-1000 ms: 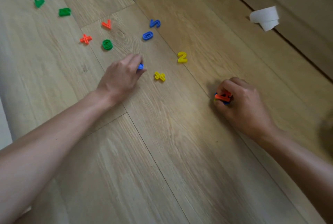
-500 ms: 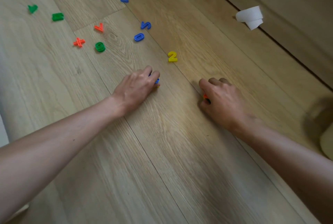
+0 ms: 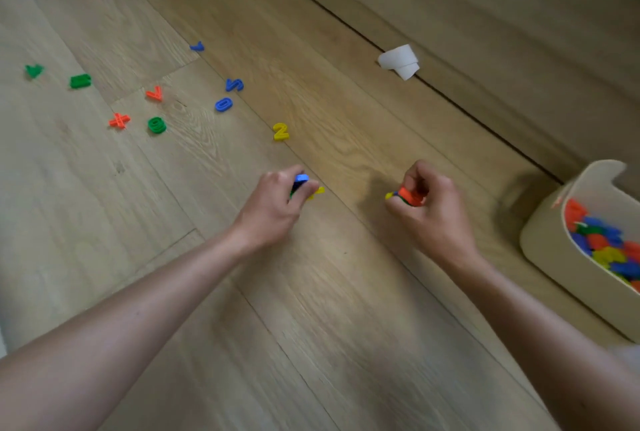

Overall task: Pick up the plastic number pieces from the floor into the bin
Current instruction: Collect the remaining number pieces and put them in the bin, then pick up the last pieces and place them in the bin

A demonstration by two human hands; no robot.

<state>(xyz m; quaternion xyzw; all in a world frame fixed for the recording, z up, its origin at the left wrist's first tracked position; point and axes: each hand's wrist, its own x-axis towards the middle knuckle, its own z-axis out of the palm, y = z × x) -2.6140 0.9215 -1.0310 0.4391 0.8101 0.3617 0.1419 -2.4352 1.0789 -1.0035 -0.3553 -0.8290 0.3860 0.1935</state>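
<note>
The left hand [image 3: 277, 203] grips a blue piece [image 3: 301, 178] with others, and the right hand [image 3: 427, 203] clutches an orange piece [image 3: 410, 196], both left of the half-full bin [image 3: 545, 252]. Farther left of it a yellow 2 [image 3: 281, 131], a blue 0 [image 3: 223, 104] and a green 9 [image 3: 157, 125] lie loose on the open floor [image 3: 346, 309].

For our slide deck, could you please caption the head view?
Left hand and right hand each grip number pieces over the wooden floor; loose pieces lie beyond, bin at right.
</note>
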